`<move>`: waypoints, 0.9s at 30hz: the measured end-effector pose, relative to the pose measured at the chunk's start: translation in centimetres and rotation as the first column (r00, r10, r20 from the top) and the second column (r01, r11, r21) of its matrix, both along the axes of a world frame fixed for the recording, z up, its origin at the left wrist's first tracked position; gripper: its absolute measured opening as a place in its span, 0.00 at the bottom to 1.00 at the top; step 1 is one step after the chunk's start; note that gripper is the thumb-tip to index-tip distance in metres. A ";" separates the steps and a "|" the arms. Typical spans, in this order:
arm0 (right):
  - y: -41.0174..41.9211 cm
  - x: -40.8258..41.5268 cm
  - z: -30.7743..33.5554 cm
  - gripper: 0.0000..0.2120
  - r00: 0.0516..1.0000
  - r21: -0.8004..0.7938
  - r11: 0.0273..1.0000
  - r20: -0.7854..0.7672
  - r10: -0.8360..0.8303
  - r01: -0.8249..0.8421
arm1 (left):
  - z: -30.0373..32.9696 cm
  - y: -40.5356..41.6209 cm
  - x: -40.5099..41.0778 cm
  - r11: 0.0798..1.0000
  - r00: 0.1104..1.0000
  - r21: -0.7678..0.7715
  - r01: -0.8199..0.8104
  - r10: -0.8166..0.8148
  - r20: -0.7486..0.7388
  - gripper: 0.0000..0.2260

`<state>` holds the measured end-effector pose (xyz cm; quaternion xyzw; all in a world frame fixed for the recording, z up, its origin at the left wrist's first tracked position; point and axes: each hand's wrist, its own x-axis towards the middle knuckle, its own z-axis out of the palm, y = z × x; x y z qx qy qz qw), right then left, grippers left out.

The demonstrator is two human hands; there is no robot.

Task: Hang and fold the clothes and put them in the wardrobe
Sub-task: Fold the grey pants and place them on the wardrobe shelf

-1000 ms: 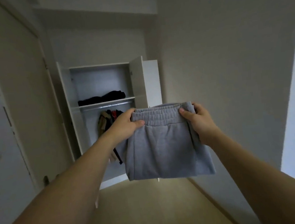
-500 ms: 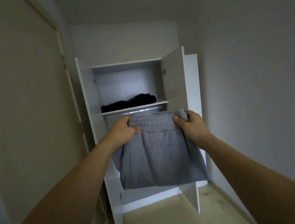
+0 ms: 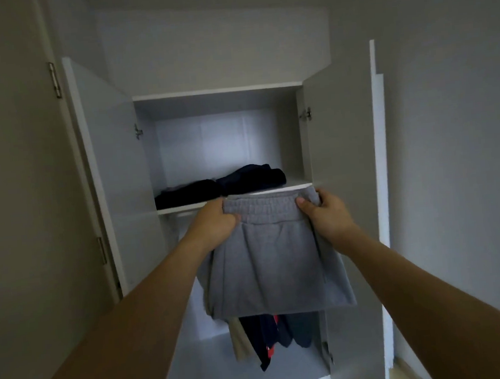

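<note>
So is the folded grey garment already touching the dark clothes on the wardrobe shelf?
Apart. In the head view the grey garment, gripped by both hands, sits in front of the shelf edge, while the dark clothes lie further back.

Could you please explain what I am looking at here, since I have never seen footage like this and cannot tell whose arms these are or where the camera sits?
There is no machine here. The camera is worn on a person's head and looks forward and down, so the two bare arms reaching in from the bottom are that person's own. The left hand and the right hand each grip the waistband of a folded grey garment, holding it up just in front of the shelf of an open white wardrobe. On that shelf lie folded dark clothes. Below the shelf, other clothes hang, partly hidden behind the grey garment.
</note>
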<state>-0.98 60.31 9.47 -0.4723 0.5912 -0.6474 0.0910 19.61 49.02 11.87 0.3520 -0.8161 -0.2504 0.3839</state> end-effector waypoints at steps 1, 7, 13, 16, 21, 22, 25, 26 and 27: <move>-3.0 -1.2 0.2 0.07 1.000 -0.006 1.000 0.014 0.025 -0.024 | 0.2 -2.8 -1.0 1.000 1.000 -0.011 -0.028 0.028 0.008 0.06; -20.7 -5.1 3.4 0.08 0.986 0.006 0.986 0.037 0.165 -0.166 | 3.1 -19.3 -4.4 0.974 0.974 -0.070 -0.217 0.220 0.048 0.07; -38.1 -6.3 7.9 0.03 0.958 -0.092 0.954 -0.014 0.286 -0.286 | 7.2 -35.0 -6.3 0.872 0.893 -0.212 -0.442 0.451 -0.005 0.04; -47.1 -6.9 10.5 0.01 0.960 -0.151 0.948 -0.059 0.273 -0.279 | 9.7 -43.1 -7.7 0.802 0.856 -0.309 -0.510 0.509 -0.091 0.06; -59.0 -7.6 14.9 0.08 0.952 -0.212 0.928 -0.059 0.301 -0.306 | 13.9 -54.1 -9.4 0.655 0.781 -0.448 -0.608 0.597 -0.186 0.16; -61.4 -7.9 15.7 0.09 0.953 -0.225 0.926 -0.067 0.296 -0.303 | 14.7 -56.3 -9.9 0.635 0.765 -0.452 -0.627 0.611 -0.204 0.17; -68.2 -9.1 18.1 0.11 0.954 -0.249 0.921 -0.114 0.279 -0.299 | 16.7 -62.7 -11.5 0.570 0.714 -0.465 -0.678 0.661 -0.231 0.17; -70.3 -9.6 18.6 0.12 0.951 -0.252 0.919 -0.132 0.278 -0.304 | 17.0 -64.7 -11.9 0.550 0.703 -0.479 -0.684 0.673 -0.231 0.17; -72.3 -10.1 19.1 0.13 0.949 -0.252 0.918 -0.150 0.276 -0.307 | 17.4 -66.7 -12.3 0.528 0.692 -0.494 -0.691 0.682 -0.238 0.17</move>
